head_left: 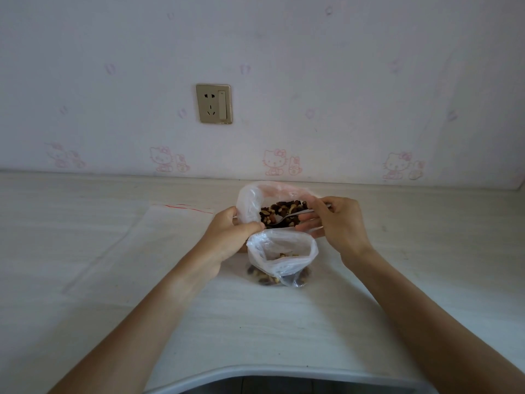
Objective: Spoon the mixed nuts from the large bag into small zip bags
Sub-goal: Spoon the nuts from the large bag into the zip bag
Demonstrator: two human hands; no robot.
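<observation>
Pale wood-grain table (85,280), cartoon-cat wallpaper (341,81) behind it, beige wall socket with switch (214,104) above.

Both forearms are bare from wrist to frame edge — no sleeves, rings, watch or bracelets visible.

On the pale surface (369,322) the large bag (250,200) stands open with mixed nuts (284,213) inside, and the small zip bag (284,258) sits just near of it, open-mouthed with a few nuts at its bottom. The left hand (230,237) holds both bags' edges in its grip, while the right hand (338,220) pinches a spoon (289,216) whose bowl lies among the nuts. A flat empty zip bag (176,220) lies to the left, and a wall socket (214,104) sits on the far wall.
</observation>
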